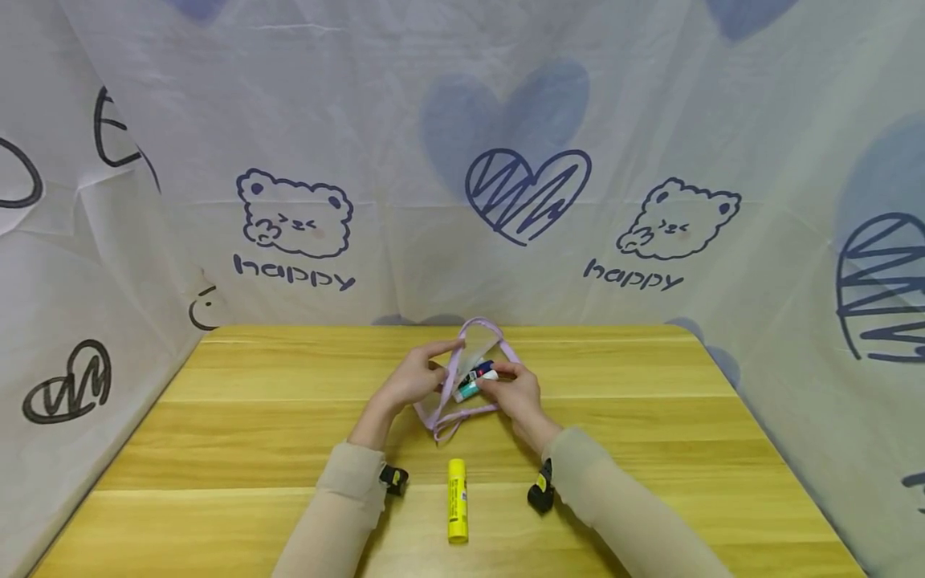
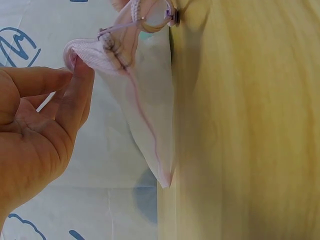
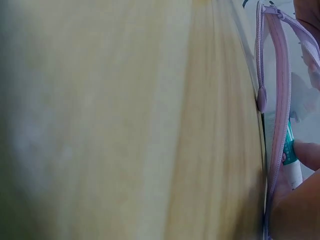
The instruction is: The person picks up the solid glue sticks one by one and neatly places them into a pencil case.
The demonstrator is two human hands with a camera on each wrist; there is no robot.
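A translucent pouch (image 1: pixel 477 341) with a lilac zipper edge lies at the table's far middle, its mouth spread apart. My left hand (image 1: pixel 415 376) pinches the pouch's left edge between thumb and fingers; in the left wrist view that pinched zipper band (image 2: pixel 102 60) stands raised above the table. Reaching into the mouth from the right, my right hand (image 1: pixel 519 391) grips a teal-and-white tube (image 1: pixel 470 390). A dark blue tube (image 1: pixel 477 372) lies right alongside it by the fingertips. In the right wrist view the thumb (image 3: pixel 306 155) presses on the teal-and-white tube, partly behind the zipper band (image 3: pixel 282 75).
A yellow glue stick (image 1: pixel 458 500) lies lengthwise on the wooden table (image 1: pixel 253 433) between the forearms. The zipper pull loop (image 1: pixel 448 429) hangs at the pouch's near corner. A printed cloth (image 1: pixel 405 265) hangs behind the table's far edge.
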